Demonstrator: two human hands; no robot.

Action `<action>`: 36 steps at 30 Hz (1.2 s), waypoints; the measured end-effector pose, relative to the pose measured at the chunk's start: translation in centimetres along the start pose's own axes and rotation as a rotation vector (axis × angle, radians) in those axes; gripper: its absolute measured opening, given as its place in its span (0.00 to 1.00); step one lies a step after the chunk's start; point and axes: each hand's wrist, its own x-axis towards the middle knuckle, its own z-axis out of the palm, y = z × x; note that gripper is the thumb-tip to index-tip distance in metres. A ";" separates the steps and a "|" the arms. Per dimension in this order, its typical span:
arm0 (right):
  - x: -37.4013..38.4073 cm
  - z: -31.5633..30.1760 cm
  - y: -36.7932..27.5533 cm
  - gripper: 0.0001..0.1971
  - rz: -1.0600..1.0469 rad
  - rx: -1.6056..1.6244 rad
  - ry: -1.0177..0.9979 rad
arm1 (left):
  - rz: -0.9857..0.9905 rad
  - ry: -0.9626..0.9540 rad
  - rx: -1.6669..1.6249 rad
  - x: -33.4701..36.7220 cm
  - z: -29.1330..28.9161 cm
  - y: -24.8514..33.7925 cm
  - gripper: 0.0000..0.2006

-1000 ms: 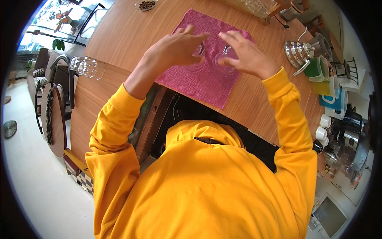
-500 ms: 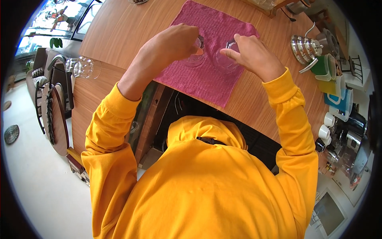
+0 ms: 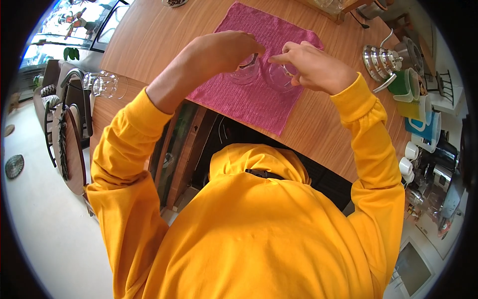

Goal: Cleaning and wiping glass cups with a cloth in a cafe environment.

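Note:
Two clear glasses stand side by side on a pink cloth (image 3: 249, 107). My left hand (image 3: 226, 49) is curled over the top of the left glass (image 3: 243, 75), with its fingertips bent down on the glass's right side. The far part of that glass is hidden behind the fingers. Around the top of the right glass (image 3: 280, 79) my right hand (image 3: 316, 67) has its thumb and index finger, the index stretched leftward. The hand covers that glass's right side. Both of my wrists come out of yellow sleeves.
The cloth lies on a wooden table (image 3: 164, 42). Several glasses (image 3: 102, 84) stand at the left edge. On the right are a metal kettle (image 3: 377, 62), a green container (image 3: 402, 82), a blue one (image 3: 423, 127) and white cups (image 3: 406, 165). A small dish (image 3: 174, 2) sits at the far edge.
My left hand has shifted slightly right and its fingers reach further over the glass. My right hand has turned, its index finger now stretching left and its thumb nearer to me. The glasses barely moved.

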 end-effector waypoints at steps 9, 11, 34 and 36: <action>0.1 0.4 0.4 0.29 0.005 -0.048 0.075 | -0.372 -0.414 -0.073 2.2 -2.8 1.8 0.25; 0.7 0.0 0.3 0.28 0.154 0.011 -0.048 | -0.468 -0.521 -0.065 2.4 -3.8 2.5 0.21; 0.0 -0.3 -1.2 0.25 0.158 -0.117 -0.084 | -0.502 -0.668 -0.014 2.8 -5.3 2.6 0.34; -0.1 -0.5 -0.9 0.20 0.151 -0.133 -0.041 | -0.504 -0.650 -0.028 2.9 -5.1 2.5 0.34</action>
